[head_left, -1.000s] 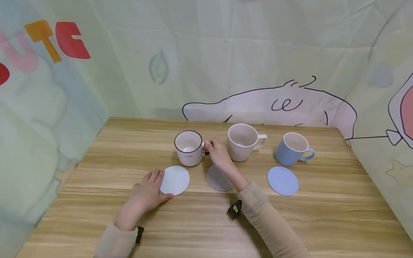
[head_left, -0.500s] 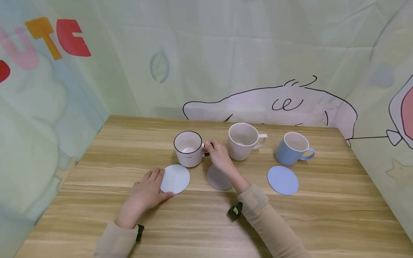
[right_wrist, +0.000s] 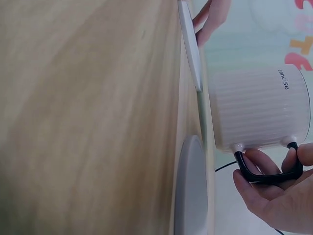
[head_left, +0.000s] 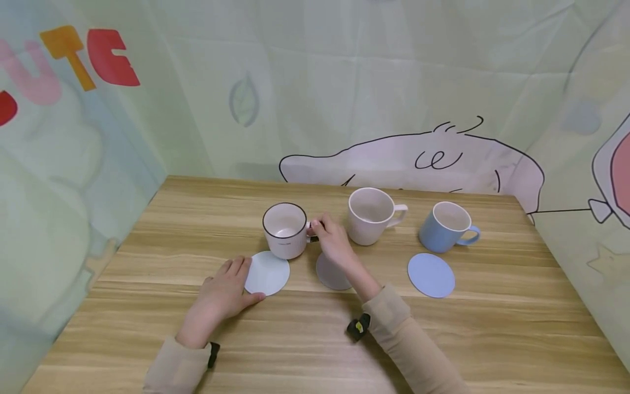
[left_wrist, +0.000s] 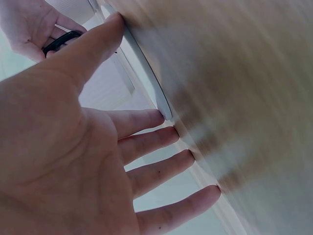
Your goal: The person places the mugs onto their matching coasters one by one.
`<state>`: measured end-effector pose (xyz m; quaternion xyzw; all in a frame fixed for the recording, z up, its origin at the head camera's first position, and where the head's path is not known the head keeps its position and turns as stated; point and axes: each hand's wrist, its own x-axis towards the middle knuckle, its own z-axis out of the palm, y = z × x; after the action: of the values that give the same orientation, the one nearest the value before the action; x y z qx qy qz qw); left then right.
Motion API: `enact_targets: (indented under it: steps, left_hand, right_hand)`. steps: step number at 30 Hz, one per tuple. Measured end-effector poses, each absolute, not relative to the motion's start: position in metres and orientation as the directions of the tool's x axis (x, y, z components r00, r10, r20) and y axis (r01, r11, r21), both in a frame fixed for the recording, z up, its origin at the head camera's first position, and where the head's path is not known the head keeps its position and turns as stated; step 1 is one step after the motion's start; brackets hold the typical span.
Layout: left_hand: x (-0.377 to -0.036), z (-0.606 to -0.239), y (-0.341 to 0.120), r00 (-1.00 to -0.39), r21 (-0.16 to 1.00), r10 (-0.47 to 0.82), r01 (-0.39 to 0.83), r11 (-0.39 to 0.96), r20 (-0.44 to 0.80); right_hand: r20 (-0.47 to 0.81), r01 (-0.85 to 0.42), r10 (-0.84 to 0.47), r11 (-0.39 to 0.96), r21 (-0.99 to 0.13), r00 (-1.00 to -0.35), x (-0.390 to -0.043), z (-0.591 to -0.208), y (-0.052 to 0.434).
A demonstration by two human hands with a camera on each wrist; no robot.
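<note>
My right hand point(head_left: 334, 241) grips the black-tipped handle point(right_wrist: 264, 178) of a white ribbed mug point(head_left: 285, 243) with a dark rim; "concise" is lettered on its side in the right wrist view. The mug is upright, its base overlapping the back edge of a round white coaster point(head_left: 267, 278) in the head view. At that coaster's left, my left hand point(head_left: 221, 293) lies with fingers extended, thumb and index fingertips right at its edge point(left_wrist: 146, 73). Partly under my right wrist in the head view, a grey coaster point(head_left: 331, 276) lies on the table.
Behind my right hand stands a larger off-white mug point(head_left: 366, 224), handle to the right. Farther right is a blue mug point(head_left: 437, 232), with a blue coaster point(head_left: 431, 275) in front of it. A printed cloth point(head_left: 315, 98) hangs behind the wooden table point(head_left: 305, 350).
The dark-rimmed mug has moved slightly left and toward me with my right hand, now overlapping the white coaster's back edge. My left hand has stayed in place.
</note>
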<state>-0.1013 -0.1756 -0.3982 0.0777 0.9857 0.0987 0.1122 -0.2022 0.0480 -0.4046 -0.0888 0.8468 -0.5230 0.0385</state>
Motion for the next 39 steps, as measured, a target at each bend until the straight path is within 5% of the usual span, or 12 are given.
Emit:
enact_targets:
  steps: [39]
  left_hand:
    - [-0.102, -0.401, -0.177, -0.961, 0.218, 0.173, 0.126, 0.968, -0.216]
  right_hand:
    - [0.01, -0.114, -0.273, 0.369, -0.922, -0.962, -0.174, -0.399, 0.04]
